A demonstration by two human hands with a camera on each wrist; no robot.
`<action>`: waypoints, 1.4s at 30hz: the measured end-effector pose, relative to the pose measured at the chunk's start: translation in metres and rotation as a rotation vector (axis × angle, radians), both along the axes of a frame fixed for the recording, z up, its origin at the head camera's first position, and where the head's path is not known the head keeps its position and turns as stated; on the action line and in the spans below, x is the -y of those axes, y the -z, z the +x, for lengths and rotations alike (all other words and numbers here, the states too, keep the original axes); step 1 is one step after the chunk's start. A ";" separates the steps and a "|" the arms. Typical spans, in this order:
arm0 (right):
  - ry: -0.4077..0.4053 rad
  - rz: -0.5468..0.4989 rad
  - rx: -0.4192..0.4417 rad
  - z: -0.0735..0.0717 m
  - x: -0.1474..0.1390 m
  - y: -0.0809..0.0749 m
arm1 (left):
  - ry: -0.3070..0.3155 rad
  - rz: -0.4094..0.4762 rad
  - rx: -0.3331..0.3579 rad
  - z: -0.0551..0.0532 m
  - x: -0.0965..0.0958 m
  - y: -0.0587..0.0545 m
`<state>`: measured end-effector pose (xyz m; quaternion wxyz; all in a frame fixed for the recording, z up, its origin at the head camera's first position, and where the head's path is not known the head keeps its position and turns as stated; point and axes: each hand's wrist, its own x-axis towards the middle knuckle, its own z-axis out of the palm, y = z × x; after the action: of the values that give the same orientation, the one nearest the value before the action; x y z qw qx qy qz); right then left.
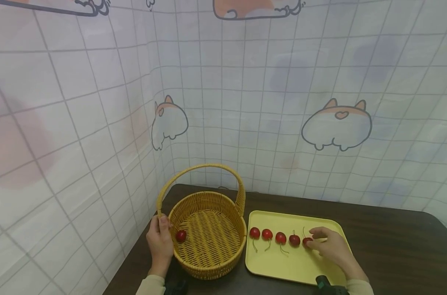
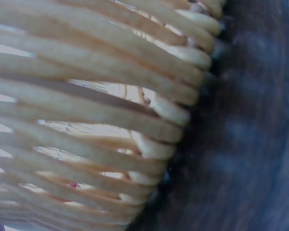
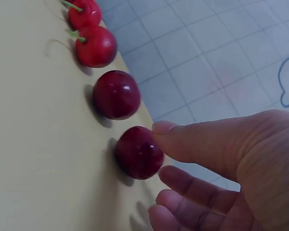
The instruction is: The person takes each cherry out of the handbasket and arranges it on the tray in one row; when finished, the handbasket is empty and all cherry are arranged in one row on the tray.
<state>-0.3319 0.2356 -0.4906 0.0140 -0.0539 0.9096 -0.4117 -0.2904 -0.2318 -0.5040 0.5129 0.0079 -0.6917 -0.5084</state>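
Note:
At the left side of the yellow wicker basket (image 1: pixel 208 268), my left hand (image 1: pixel 161 241) grips the rim near the base of its arched handle (image 1: pixel 217 166). One dark red cherry (image 1: pixel 181 236) lies inside, by the left wall. The left wrist view shows only the basket's woven side (image 2: pixel 86 106), close up. Several cherries with stems line up across a pale yellow tray (image 1: pixel 271 264). Over the tray, my right hand (image 1: pixel 330 246) reaches to the rightmost cherry (image 3: pixel 138 153). Its thumb (image 3: pixel 183 139) meets that cherry's edge, and the fingers are spread apart beside it.
Basket and tray stand side by side on a dark wooden table (image 1: pixel 400 246). A white gridded curtain (image 1: pixel 245 102) with cartoon animals hangs behind and along the left. Other cherries, such as a dark one (image 3: pixel 116 95), lie close beside the rightmost one.

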 end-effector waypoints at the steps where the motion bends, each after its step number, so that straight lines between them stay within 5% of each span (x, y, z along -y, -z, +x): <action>1: 0.004 0.009 -0.007 0.000 -0.001 -0.002 | 0.001 0.000 -0.001 0.000 0.000 0.000; 8: 0.044 0.065 -0.111 0.004 0.003 -0.019 | -0.007 0.010 0.012 -0.001 0.001 0.001; 19: -0.031 -0.272 -0.063 0.009 0.048 -0.037 | -0.002 0.010 0.007 0.020 -0.014 -0.028; 28: -0.169 -0.333 -0.084 0.015 0.100 -0.033 | -0.012 0.019 0.019 0.000 0.000 0.000; 32: -0.194 -0.358 -0.147 0.020 0.126 -0.028 | -0.001 0.018 -0.005 -0.002 0.001 0.003; 37: -0.214 -0.399 -0.189 0.032 0.150 -0.031 | -0.006 0.011 -0.011 0.006 -0.006 -0.011; 42: -0.279 -0.420 -0.257 0.045 0.174 -0.031 | -0.003 0.024 -0.002 -0.002 0.001 0.003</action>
<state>-0.2869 0.0615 -0.4594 -0.0562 -0.2321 0.7824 -0.5752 -0.2922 -0.2333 -0.5074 0.5143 0.0146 -0.6850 -0.5158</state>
